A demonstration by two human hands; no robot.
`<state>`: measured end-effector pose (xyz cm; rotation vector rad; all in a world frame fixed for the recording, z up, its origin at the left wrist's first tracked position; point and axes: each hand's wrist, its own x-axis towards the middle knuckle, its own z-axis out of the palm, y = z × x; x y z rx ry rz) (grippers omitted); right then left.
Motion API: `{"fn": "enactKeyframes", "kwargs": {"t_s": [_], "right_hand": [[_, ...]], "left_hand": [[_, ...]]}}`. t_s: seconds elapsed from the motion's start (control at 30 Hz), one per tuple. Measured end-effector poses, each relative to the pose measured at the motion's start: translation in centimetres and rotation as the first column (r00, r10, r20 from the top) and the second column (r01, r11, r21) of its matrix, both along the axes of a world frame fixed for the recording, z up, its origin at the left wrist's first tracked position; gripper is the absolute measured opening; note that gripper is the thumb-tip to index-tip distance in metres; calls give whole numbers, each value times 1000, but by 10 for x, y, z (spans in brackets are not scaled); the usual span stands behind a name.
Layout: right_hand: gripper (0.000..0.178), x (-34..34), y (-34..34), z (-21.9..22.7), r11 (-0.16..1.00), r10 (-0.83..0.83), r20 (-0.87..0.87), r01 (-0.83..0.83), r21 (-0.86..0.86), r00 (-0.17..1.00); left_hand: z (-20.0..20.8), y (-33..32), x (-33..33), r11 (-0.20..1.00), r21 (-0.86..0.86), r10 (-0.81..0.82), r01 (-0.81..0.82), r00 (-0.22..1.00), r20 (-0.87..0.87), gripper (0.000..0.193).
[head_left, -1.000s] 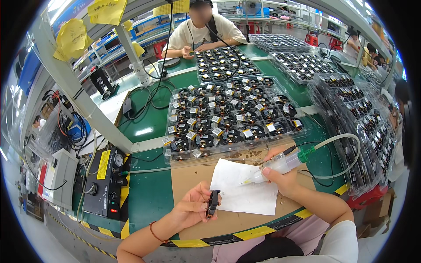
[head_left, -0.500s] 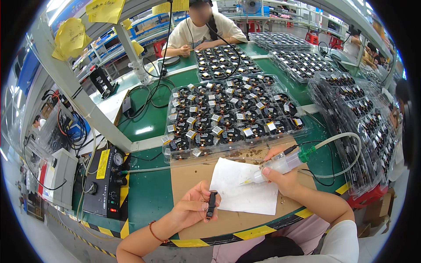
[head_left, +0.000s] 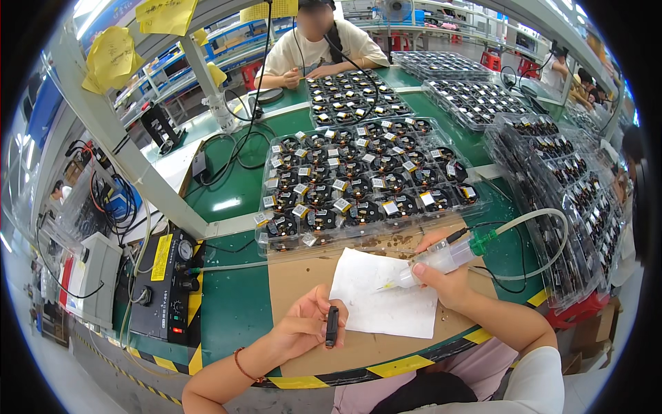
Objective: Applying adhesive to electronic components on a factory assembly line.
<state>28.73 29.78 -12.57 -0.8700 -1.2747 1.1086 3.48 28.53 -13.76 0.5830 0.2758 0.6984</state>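
Observation:
My left hand [head_left: 303, 326] pinches a small black plastic part [head_left: 332, 326], seen edge-on, above the cardboard's front edge. In my right hand [head_left: 441, 274] is a translucent glue dispensing syringe [head_left: 447, 257] with a green cap and a hose, its fine tip pointing left. That tip hangs over a white paper sheet [head_left: 389, 314], which lies on brown cardboard [head_left: 289, 276]. Just beyond the cardboard stands a clear plastic tray [head_left: 372, 231] filled with round black parts bearing wires and small silver-and-yellow battery cells.
More filled trays [head_left: 358, 96] lie farther back, and a tilted stack of trays [head_left: 552, 200] rises at the right. A black dispenser box [head_left: 162, 293] with a gauge stands at the left, beside a metal post [head_left: 131, 145]. Across the table sits another person [head_left: 321, 52]. Cables hang overhead.
The black part has turned slightly in my left hand and now shows a straighter, narrower edge. My right hand and the syringe stay where they were.

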Motion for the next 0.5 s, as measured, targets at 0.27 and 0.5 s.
{"fn": "enactKeyframes", "kwargs": {"t_s": [0.27,0.5], "right_hand": [[27,1,0,0,1000,0,-2,0,1,1000],[26,0,0,2,1000,-8,-1,8,5,1000]], "left_hand": [[1,0,1,1000,12,8,-8,1000,-16,24],[0,0,0,1000,5,-11,11,1000,-23,26]]}}
